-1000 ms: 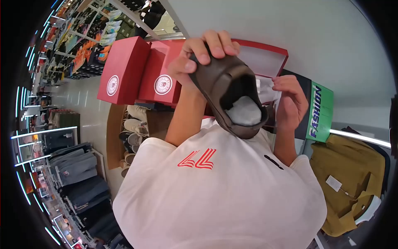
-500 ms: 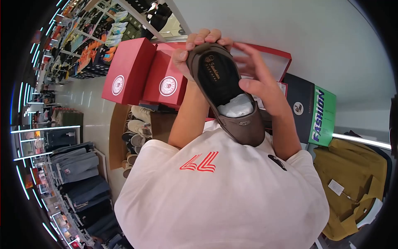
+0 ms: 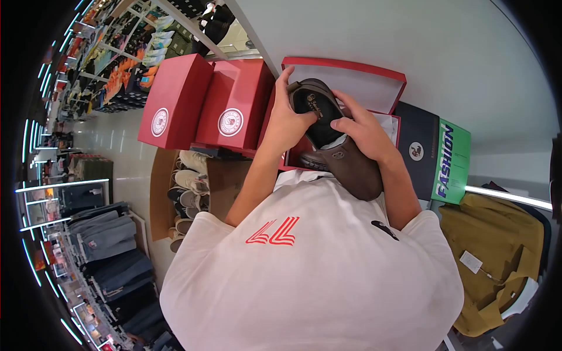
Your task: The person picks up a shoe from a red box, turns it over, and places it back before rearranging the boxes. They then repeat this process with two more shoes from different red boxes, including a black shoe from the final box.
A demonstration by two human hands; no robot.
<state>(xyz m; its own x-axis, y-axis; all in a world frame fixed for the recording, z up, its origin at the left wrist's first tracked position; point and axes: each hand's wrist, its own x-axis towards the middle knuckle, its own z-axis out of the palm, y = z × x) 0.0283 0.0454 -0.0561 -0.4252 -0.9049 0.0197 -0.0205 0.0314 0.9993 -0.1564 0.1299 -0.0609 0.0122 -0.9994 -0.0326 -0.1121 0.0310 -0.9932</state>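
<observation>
A brown leather shoe (image 3: 356, 169) is held between both hands above an open red shoe box (image 3: 393, 121), its toe towards my white shirt. My left hand (image 3: 287, 120) grips its heel end, thumb over the collar and fingers along the outside. On the other side, my right hand (image 3: 369, 131) grips the shoe with the thumb on the opening's edge. Gold lettering shows on the dark insole (image 3: 316, 111), and a little white stuffing is visible further in. Beneath it, a second dark shoe (image 3: 313, 161) lies partly hidden in the box.
Two closed red boxes (image 3: 231, 93) stand left of the open one. A black box (image 3: 417, 137) and a green "FASHION" box (image 3: 453, 164) are at the right, near a mustard shirt (image 3: 492, 251). Several shoes (image 3: 190, 181) sit in a brown carton lower left.
The shoe has come down closer to the open box. My left hand has shifted from around the heel's back to its left side, thumb now at the opening. My right hand has closed on the shoe.
</observation>
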